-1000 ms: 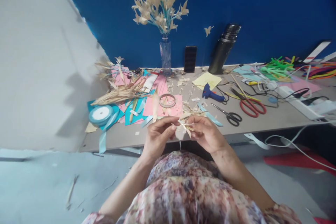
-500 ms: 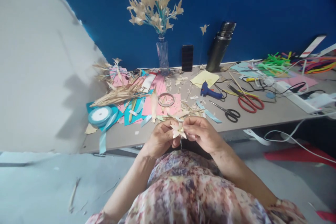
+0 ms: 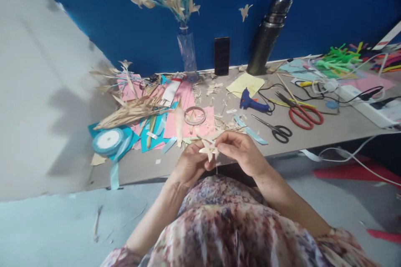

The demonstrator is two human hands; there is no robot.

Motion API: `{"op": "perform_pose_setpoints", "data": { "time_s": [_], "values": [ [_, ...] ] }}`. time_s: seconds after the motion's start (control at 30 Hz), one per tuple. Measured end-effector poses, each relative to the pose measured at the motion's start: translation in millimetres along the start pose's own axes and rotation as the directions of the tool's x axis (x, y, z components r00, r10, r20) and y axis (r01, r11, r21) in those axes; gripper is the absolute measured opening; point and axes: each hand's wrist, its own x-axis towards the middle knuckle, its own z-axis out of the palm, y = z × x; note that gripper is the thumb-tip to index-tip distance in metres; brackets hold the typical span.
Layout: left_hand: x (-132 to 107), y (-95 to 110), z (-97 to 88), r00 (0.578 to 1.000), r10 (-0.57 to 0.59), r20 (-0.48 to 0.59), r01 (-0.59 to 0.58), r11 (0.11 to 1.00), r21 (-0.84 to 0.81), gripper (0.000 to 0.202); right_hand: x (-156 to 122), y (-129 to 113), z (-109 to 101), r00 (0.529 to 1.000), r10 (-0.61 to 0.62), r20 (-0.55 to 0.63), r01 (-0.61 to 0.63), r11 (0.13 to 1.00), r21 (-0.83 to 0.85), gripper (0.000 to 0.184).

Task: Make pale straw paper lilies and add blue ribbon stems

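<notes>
A cream husk flower [image 3: 208, 150] with pointed petals is held at the table's front edge, close to my body. My left hand [image 3: 191, 162] is closed around its base from the left, with a thin stem showing below. From the right, my right hand [image 3: 240, 150] pinches a petal between thumb and fingertips. Just beyond my hands lie dried husk scraps [image 3: 230, 124] and a roll of tape [image 3: 194, 115] on pink paper [image 3: 205, 125]. Black-handled scissors [image 3: 275, 129] rest to the right of my right hand.
Along the back stand a bottle of husk flowers [image 3: 188, 54], a phone [image 3: 222, 56] and a dark thermos [image 3: 266, 41]. A blue glue gun [image 3: 252, 102], red-handled scissors [image 3: 302, 112] and a power strip [image 3: 363, 104] are on the right. At left lie dried husks [image 3: 131, 112] and a ribbon spool [image 3: 108, 141].
The camera view has tilted down and come closer to the table. The flower has turned slightly in my left hand, and my right-hand fingers have shifted on its petals.
</notes>
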Motion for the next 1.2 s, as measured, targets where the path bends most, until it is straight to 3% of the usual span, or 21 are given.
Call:
{"op": "perform_pose_setpoints", "data": {
  "time_s": [0.27,0.4,0.47,0.6,0.77,0.9,1.07,1.2],
  "values": [
    [5.8,7.9,3.4,0.998,0.017,-0.060,-0.010,0.993,0.114,0.030,4.5,-9.0,-4.8,0.984,-0.177,-0.005,0.159,0.896,-0.416,0.021],
    [6.6,8.9,2.7,0.998,0.033,-0.060,-0.024,0.989,0.145,0.028,4.7,-9.9,-3.3,0.918,-0.390,0.068,0.356,0.737,-0.574,0.011],
    [6.3,6.9,0.4,0.998,0.038,-0.053,-0.030,0.988,0.151,0.028,4.9,-9.2,-2.3,0.899,-0.428,0.088,0.392,0.702,-0.595,0.011],
    [5.9,2.5,-2.3,0.995,0.099,-0.027,-0.093,0.980,0.176,0.028,4.0,-6.1,1.0,0.936,-0.351,0.010,0.298,0.780,-0.551,0.016],
    [7.8,1.8,-0.5,0.988,0.152,0.011,-0.151,0.968,0.201,0.031,1.5,-3.4,6.0,0.983,-0.161,-0.085,0.122,0.928,-0.351,0.018],
    [9.9,1.2,-1.9,0.988,0.154,0.026,-0.157,0.970,0.187,0.030,3.1,-2.2,9.7,0.993,-0.056,-0.107,0.033,0.979,-0.200,0.019],
    [10.4,-1.0,-4.0,0.982,0.188,-0.012,-0.183,0.966,0.183,0.031,5.2,-4.7,13.7,0.998,-0.029,-0.063,0.023,0.995,-0.095,0.022],
    [7.8,-0.8,-2.3,0.979,0.176,-0.105,-0.162,0.978,0.129,0.031,3.8,-9.4,8.9,0.984,-0.137,-0.114,0.114,0.975,-0.192,0.026]
  ]
}}
